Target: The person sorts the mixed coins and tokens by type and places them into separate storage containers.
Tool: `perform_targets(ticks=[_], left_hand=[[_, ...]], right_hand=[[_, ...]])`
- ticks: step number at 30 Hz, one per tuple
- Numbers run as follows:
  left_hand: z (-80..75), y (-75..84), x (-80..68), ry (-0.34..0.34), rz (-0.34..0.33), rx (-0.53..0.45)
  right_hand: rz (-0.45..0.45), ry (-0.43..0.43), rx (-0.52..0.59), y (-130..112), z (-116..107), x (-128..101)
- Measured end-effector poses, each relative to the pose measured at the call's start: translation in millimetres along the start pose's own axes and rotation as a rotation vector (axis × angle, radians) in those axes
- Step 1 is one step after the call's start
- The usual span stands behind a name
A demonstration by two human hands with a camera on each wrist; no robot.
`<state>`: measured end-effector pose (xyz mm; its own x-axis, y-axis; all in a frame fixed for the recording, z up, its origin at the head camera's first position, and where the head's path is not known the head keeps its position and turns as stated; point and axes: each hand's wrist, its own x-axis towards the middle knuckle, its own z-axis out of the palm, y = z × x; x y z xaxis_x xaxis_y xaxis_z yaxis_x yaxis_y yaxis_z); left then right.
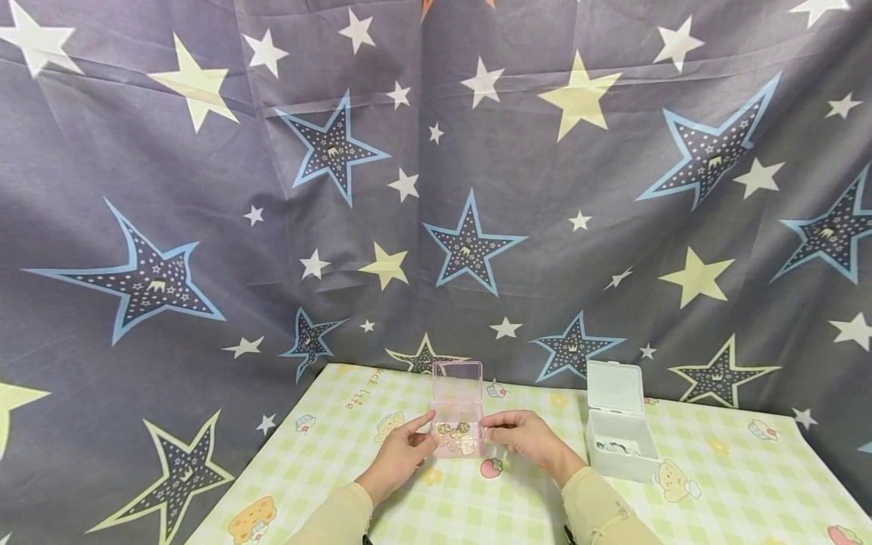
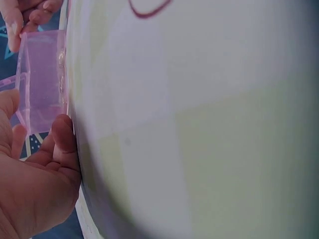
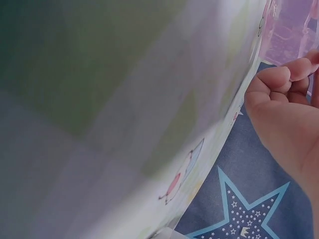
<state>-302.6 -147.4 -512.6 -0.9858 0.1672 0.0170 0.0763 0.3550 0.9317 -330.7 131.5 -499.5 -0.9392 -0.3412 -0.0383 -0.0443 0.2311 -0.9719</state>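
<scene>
A clear pink plastic box stands on the table with its lid raised at the back. Several gold-coloured round pieces lie inside it. My left hand holds the box's left side, index finger up by the rim and thumb lower near the front. From the other side, my right hand holds the box's right wall with bent fingers. The left wrist view shows the pink box upright between both hands. In the right wrist view, the curled right fingers are right at the box's edge.
To the right of my right hand stands a white box with its lid up and some green-and-white items inside. A checked green-and-white cloth covers the table. Behind the table's back edge hangs a dark star-patterned curtain.
</scene>
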Motion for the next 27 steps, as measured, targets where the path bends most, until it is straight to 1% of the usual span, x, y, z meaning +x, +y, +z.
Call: perform_targets(ticks=[7, 15, 21, 27], left_hand=[[1.1, -0.1, -0.2, 0.009, -0.004, -0.004], [0.7, 2.5, -1.0, 0.010, -0.003, -0.011], [0.6, -0.8, 1.4, 0.017, -0.011, 0.019], [0.6, -1.1, 1.6, 0.007, -0.008, 0.023]], right_hand=[[0.002, 0.008, 0.002, -1.0, 0.3, -1.4], [0.000, -0.010, 0.003, -0.1, -5.6, -6.9], [-0.004, -0.023, -0.030, -0.7, -12.1, -16.7], [-0.011, -0.039, -0.078, -2.3, -19.2, -30.9]])
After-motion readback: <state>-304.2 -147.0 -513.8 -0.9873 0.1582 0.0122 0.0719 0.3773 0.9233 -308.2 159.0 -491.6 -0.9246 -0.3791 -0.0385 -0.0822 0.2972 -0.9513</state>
